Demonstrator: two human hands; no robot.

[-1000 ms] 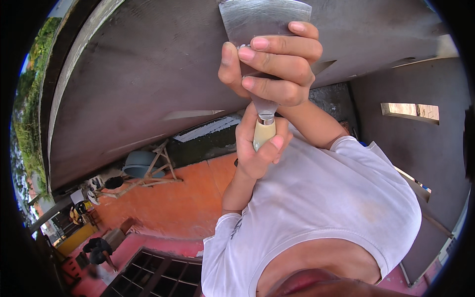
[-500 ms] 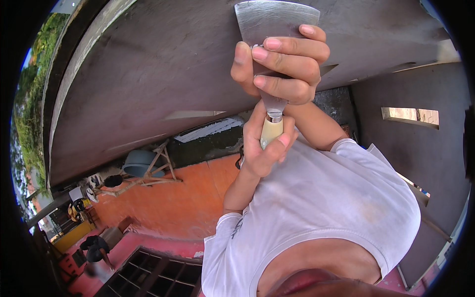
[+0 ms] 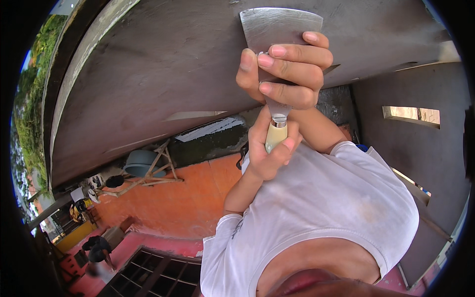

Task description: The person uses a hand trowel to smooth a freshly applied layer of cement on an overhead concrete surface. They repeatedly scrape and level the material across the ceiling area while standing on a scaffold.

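Observation:
A putty knife with a wide flared metal blade (image 3: 282, 24) and a short cream handle (image 3: 277, 134) is held up with its broad edge pointing away from me. My left hand (image 3: 267, 148) is closed round the handle, the thumb lying across its near side. My right hand (image 3: 297, 72) is wrapped about the blade, its fingers curled over the face from the right and the thumb at the left edge. A tiny pale bit shows near the right fingertips; what it is I cannot make out. Behind the blade spreads a smooth grey-brown wall surface (image 3: 148, 74).
A grey-blue basin (image 3: 141, 163) sits by a wooden trestle (image 3: 163, 168) against an orange surface (image 3: 173, 203). At lower left a person (image 3: 99, 247) bends over beside a dark grille (image 3: 153, 272). A grey wall (image 3: 420, 148) with a slot opening (image 3: 410, 115) stands at right.
Both hands and the putty knife have shifted slightly down and to the right in the view. Both grips are unchanged.

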